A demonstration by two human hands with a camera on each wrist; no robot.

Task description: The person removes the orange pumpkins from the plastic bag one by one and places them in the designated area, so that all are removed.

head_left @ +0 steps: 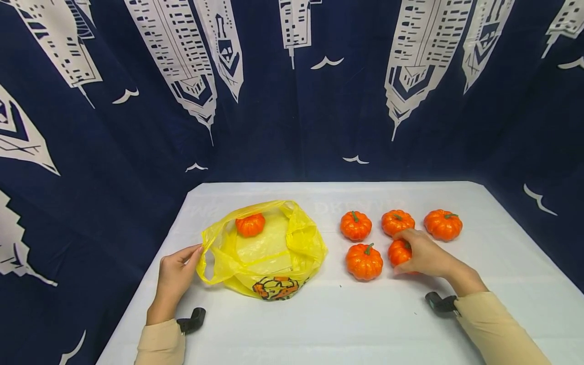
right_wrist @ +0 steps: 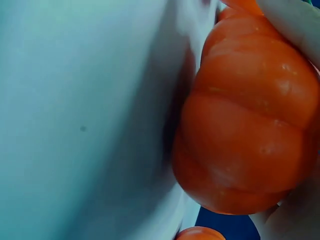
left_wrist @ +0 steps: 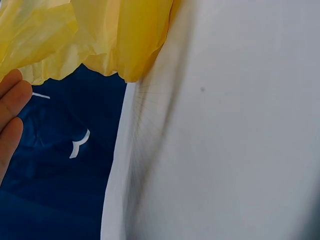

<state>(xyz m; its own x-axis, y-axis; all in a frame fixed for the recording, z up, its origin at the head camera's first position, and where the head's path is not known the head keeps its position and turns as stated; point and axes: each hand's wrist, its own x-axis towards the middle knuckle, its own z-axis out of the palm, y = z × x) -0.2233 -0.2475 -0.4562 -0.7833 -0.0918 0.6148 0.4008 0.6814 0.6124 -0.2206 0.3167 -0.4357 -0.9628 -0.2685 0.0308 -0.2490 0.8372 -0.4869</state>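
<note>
My left hand [head_left: 175, 274] pinches the left edge of a yellow plastic bag [head_left: 305, 243], holding its mouth open. Inside the bag, toward the back, lies an orange pumpkin [head_left: 250, 225]. The bag's crinkled edge also hangs at the left fingertips [left_wrist: 15, 97] in the left wrist view. On the right, my right hand [head_left: 426, 256] grips a small ribbed pumpkin [head_left: 399, 252] from above, thumb on the near side and fingers over the far side. That pumpkin [right_wrist: 245, 125] fills much of the right wrist view, close against the white surface; its top is hidden under the hand.
Beside the gripped pumpkin sits a green-stemmed pumpkin [head_left: 364, 262]. Behind stand three others in a row: a left pumpkin [head_left: 356, 226], a middle pumpkin [head_left: 398, 222] and a right pumpkin [head_left: 443, 225]. A white-covered table [head_left: 319, 329] meets a dark blue patterned curtain [head_left: 292, 126] at the back.
</note>
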